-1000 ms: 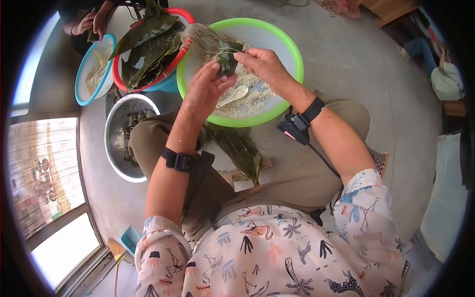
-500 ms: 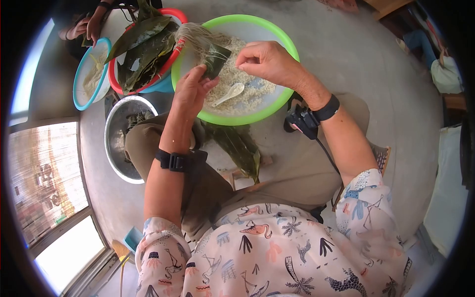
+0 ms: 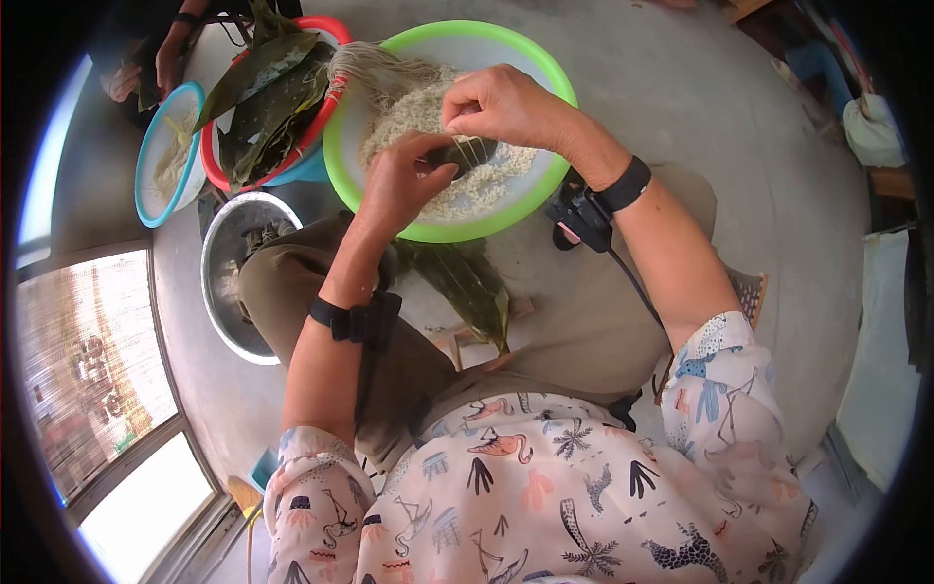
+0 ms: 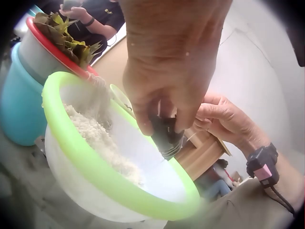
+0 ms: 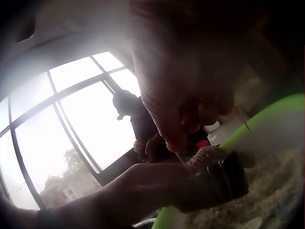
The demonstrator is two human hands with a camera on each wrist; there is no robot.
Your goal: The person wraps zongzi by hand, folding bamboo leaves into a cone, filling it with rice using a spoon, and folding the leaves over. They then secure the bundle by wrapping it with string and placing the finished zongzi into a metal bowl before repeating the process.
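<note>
My left hand grips a leaf-wrapped rice dumpling between thumb and fingers, over a green-rimmed basin. Pale string bands cross the dark leaf. Just above the dumpling, my right hand has its fingertips pinched together; a length of string runs from them in the right wrist view. In the left wrist view the dumpling hangs below the left fingers, with the right hand close beside it. Loose white rice lies in the basin beneath both hands.
A bundle of string hangs over the basin's left rim. Left of it, a red-rimmed basin holds leaves. Wrapped dumplings lie in a metal basin. Leaves lie below the green rim. Another person's hand shows at upper left.
The left hand has turned the dumpling and carried it rightward. My right hand has moved from the dumpling's right side to above it. The spoon in the rice is now hidden behind the hands.
</note>
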